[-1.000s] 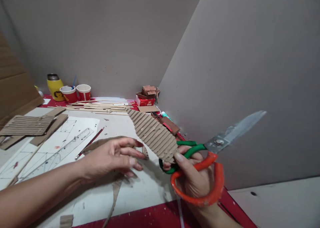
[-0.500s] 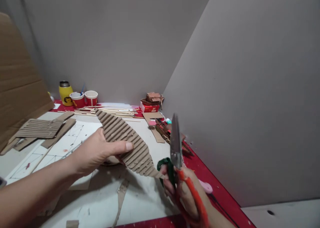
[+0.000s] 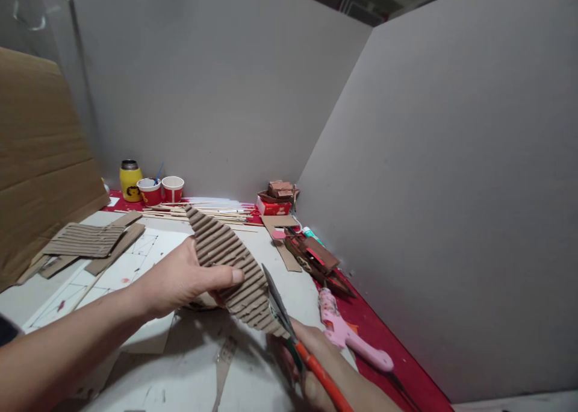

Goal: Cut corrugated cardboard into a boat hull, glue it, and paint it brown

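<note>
My left hand (image 3: 185,279) grips a leaf-shaped piece of ridged corrugated cardboard (image 3: 228,267), thumb on top, and holds it above the white work surface (image 3: 189,370). My right hand (image 3: 316,364) is closed round the red and green handles of a pair of scissors (image 3: 289,324). The grey blades lie against the cardboard's right edge near its lower tip. Part of my right hand is cut off by the frame's lower edge.
A pink glue gun (image 3: 347,333) lies on the red mat to the right. Brown card scraps (image 3: 316,255), a red box (image 3: 271,206), wooden sticks (image 3: 198,210), two red cups (image 3: 162,189) and a yellow jar (image 3: 129,180) stand at the back. Cardboard sheets (image 3: 85,240) lie left.
The cardboard piece passed from my right hand to my left. The scissors swung from pointing right to upright, then down onto the cardboard's edge. The view tilted up.
</note>
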A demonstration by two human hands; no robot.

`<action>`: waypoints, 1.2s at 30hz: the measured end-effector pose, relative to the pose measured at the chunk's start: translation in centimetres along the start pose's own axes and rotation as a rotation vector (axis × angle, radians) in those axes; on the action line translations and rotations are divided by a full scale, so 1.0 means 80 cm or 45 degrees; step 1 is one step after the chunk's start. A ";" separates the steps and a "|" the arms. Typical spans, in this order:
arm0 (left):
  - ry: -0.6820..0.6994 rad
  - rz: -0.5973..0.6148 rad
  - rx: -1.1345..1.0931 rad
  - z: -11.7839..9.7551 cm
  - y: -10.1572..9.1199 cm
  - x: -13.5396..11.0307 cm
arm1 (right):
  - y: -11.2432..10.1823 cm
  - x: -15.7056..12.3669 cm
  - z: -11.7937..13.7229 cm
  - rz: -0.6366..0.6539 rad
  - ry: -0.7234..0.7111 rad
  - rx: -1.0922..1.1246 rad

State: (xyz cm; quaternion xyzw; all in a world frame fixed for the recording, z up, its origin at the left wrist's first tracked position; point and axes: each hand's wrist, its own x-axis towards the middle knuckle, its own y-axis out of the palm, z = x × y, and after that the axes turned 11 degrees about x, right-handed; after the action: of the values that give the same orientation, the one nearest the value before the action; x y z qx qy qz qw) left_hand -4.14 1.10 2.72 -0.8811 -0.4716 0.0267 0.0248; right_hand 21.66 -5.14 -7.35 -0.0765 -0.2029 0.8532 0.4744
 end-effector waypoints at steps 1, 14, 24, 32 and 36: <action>-0.004 -0.012 -0.002 0.001 0.000 0.001 | -0.004 -0.001 0.014 0.009 0.012 -0.005; -0.004 -0.013 -0.064 0.003 0.004 0.002 | -0.002 0.000 0.015 -0.004 0.060 -0.045; -0.019 -0.081 -0.062 0.007 0.007 0.005 | 0.002 -0.003 -0.002 -0.055 -0.004 0.094; -0.008 -0.065 -0.118 0.006 0.007 0.004 | 0.005 -0.003 0.006 -0.052 -0.044 0.236; 0.003 -0.055 -0.146 0.007 0.007 0.002 | 0.009 -0.002 0.007 -0.076 -0.046 0.330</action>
State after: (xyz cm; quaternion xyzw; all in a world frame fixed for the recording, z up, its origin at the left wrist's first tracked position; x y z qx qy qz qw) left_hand -3.60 0.95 2.15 -0.8707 -0.4912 -0.0022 -0.0247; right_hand 21.05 -5.76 -7.17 0.0069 -0.1017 0.8589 0.5019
